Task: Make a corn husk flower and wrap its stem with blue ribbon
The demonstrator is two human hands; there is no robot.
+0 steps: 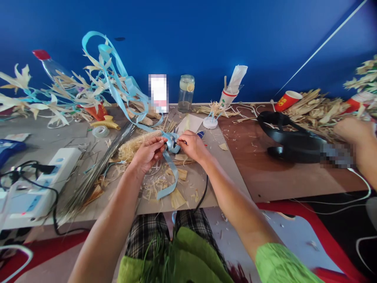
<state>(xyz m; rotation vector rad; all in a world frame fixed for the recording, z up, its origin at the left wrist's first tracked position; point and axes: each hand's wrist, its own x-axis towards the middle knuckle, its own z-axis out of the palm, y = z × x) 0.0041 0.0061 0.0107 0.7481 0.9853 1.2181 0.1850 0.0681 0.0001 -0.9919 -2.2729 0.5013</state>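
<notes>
A light blue ribbon (173, 173) is bunched into loops between my two hands above the table. My left hand (149, 152) pinches it from the left, thumb against fingertips. Closed on the bunch's other side is my right hand (192, 144), its fingertips hiding the exact grip. One ribbon end hangs down toward the table's front edge, while a long curl rises to the back left. Pale fibre (131, 147) lies just left of my left hand, next to a bundle of thin wires (103, 165). Dry husk scraps (177, 198) lie below my hands.
A power strip (59, 173), husk flowers (53, 104) and a tape roll (100, 131) are at left. Behind stand a glass bottle (186, 96) and paper cup (228, 97). At right are a black headset (297, 143) and another person's hand (355, 133).
</notes>
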